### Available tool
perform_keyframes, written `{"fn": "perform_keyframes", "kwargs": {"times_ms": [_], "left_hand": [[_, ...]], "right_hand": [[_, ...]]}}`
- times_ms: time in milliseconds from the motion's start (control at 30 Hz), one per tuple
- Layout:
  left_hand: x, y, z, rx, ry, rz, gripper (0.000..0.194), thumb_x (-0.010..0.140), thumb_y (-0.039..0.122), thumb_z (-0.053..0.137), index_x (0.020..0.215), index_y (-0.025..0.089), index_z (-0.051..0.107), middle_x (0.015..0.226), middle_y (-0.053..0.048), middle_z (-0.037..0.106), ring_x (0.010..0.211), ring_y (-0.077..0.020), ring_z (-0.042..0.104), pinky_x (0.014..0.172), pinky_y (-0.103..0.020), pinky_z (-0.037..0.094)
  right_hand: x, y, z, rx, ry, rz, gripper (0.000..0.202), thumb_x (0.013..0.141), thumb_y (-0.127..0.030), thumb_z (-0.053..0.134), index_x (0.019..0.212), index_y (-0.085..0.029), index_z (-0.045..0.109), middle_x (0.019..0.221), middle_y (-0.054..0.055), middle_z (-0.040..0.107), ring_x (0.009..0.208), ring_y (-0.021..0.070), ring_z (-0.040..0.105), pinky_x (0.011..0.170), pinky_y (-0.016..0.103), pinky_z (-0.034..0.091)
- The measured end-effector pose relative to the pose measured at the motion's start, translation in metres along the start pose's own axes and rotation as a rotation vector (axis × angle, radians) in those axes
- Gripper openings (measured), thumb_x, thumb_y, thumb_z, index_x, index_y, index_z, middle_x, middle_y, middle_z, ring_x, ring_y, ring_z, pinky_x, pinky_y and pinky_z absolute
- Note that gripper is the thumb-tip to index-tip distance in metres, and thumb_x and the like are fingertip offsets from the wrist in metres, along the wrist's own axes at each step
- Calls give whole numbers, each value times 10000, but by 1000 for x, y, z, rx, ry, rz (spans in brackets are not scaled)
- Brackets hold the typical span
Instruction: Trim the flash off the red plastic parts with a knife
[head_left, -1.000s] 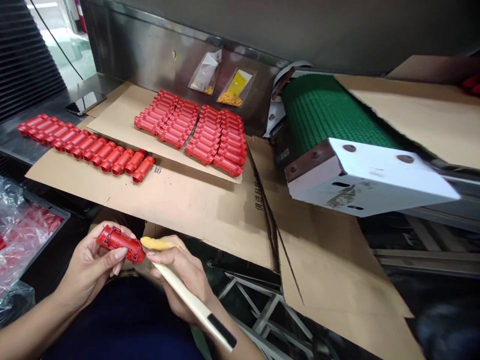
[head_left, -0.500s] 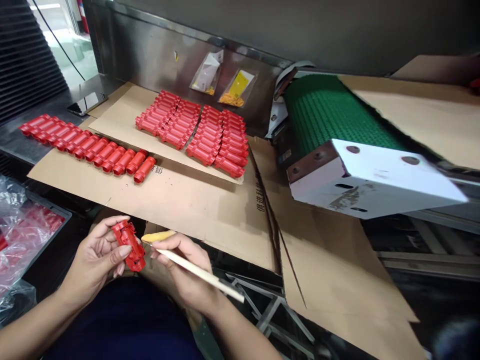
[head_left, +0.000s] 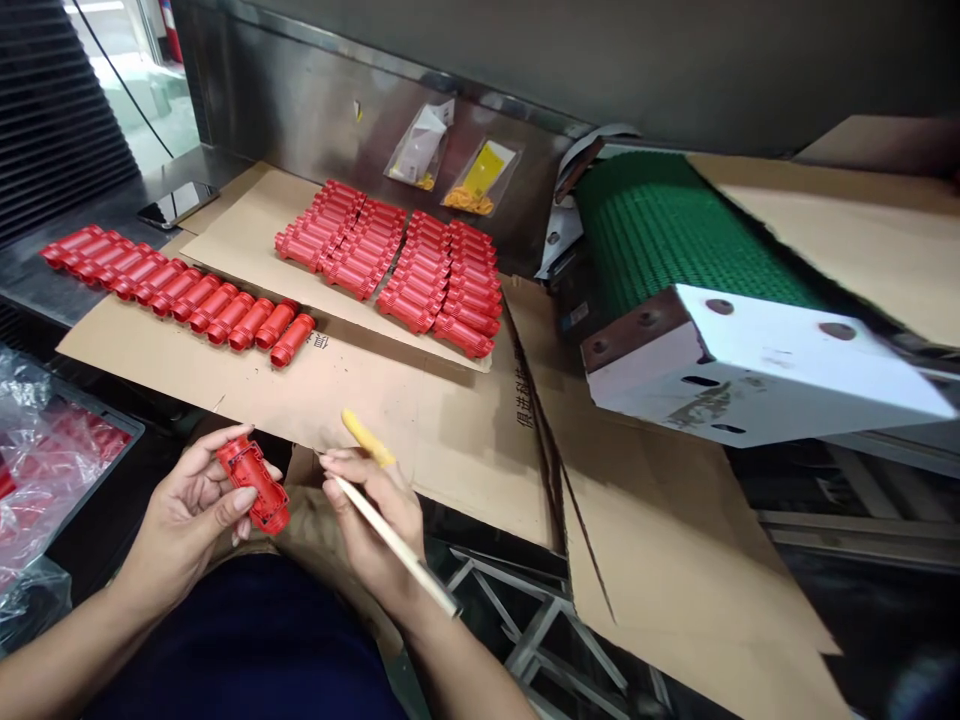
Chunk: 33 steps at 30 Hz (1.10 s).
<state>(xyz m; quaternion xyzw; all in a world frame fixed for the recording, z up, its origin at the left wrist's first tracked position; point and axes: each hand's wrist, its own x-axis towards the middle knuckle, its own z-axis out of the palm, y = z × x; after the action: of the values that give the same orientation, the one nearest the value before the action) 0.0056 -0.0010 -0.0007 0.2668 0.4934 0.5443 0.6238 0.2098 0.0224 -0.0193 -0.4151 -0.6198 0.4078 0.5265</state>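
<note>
My left hand is closed around a red plastic housing, a tube-like part whose open, hollowed side faces up. Thumb and fingers grip it by its sides above my lap. To its right, my right hand pinches a slim pale stick with a dark end pointing back over the wrist. The tip at the fingers is too small to make out. A yellow finger cot covers the raised index finger of that hand. The stick and the red housing are apart.
A row of red housings lies at left, and several more stand in stacked rows on cardboard. Two small bags lean at the back. A green conveyor belt with a white metal end juts in at right. A phone lies at back left.
My right hand has drawn back from the red housing, its yellow-covered index finger now raised. The left hand has tilted the housing, so its hollow side shows more.
</note>
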Motion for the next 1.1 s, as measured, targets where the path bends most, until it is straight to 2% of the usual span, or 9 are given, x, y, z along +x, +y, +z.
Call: {"fn": "perform_keyframes", "kwargs": {"times_ms": [67, 133, 267, 467, 600, 700, 900, 1000, 1100], "left_hand": [[3, 0, -1, -50, -13, -8, 571, 836, 251, 903, 1359, 215, 678, 1011, -106, 816, 598, -118, 640, 545, -216, 553], [5, -1, -2, -86, -33, -19, 568, 857, 250, 885, 1379, 213, 664, 1045, -118, 816, 614, -124, 653, 546, -217, 552], [8, -3, -6, -108, -84, -39, 586, 890, 249, 860, 1427, 216, 628, 1063, -115, 809, 665, -128, 674, 567, -205, 550], [9, -2, -8, -131, -119, -153, 650, 906, 323, 853, 1478, 198, 571, 1001, -104, 791, 642, -103, 615, 558, -186, 495], [8, -4, -6, -163, -132, -182, 539, 917, 357, 839, 1374, 189, 608, 951, -98, 783, 671, -113, 638, 578, -184, 499], [6, -5, -6, -130, -161, -130, 470, 920, 359, 837, 1302, 206, 609, 958, -80, 777, 682, -124, 662, 590, -201, 530], [-1, -9, -11, 59, -197, 26, 390, 934, 323, 825, 1254, 250, 614, 1032, -44, 755, 720, -134, 703, 655, -262, 633], [-3, -10, -11, 161, -159, 82, 320, 912, 290, 851, 1160, 249, 653, 1050, -29, 752, 833, -142, 743, 725, -239, 654], [-5, -8, -7, 172, -129, 123, 307, 881, 287, 880, 1108, 239, 679, 1047, -23, 756, 834, -128, 750, 708, -200, 650]], "right_hand": [[-6, -4, 1, -135, 10, -125, 221, 993, -110, 690, 1156, -233, 775, 1106, 100, 818, 1059, 242, 784, 933, 400, 676], [-10, -7, 1, -125, -39, -189, 285, 990, -79, 677, 1220, -228, 753, 1134, 111, 808, 1051, 241, 779, 895, 393, 682], [-13, -11, 2, -92, -130, -312, 311, 994, -88, 698, 1269, -224, 745, 1196, 133, 780, 1025, 239, 761, 840, 389, 692], [-9, -7, 5, -50, -235, -493, 375, 1031, -92, 674, 1397, -174, 694, 1106, 127, 805, 944, 234, 754, 804, 388, 700], [-8, -10, 5, -72, -282, -475, 396, 1029, -91, 673, 1408, -206, 686, 1102, 108, 803, 933, 228, 752, 802, 377, 703], [-8, -16, 2, -71, -275, -460, 408, 1008, -64, 667, 1393, -196, 682, 1141, 127, 795, 985, 253, 762, 815, 404, 706], [-12, -17, 5, -76, -80, -253, 279, 1000, -124, 706, 1258, -224, 740, 1209, 125, 777, 1078, 245, 759, 901, 384, 678], [-15, -12, 14, -58, -75, -206, 311, 1015, -145, 695, 1311, -234, 717, 1215, 108, 785, 1097, 233, 754, 930, 376, 657], [-17, -9, 20, -49, -75, -184, 330, 1019, -151, 692, 1336, -241, 703, 1228, 101, 783, 1106, 229, 749, 943, 374, 644]]}}
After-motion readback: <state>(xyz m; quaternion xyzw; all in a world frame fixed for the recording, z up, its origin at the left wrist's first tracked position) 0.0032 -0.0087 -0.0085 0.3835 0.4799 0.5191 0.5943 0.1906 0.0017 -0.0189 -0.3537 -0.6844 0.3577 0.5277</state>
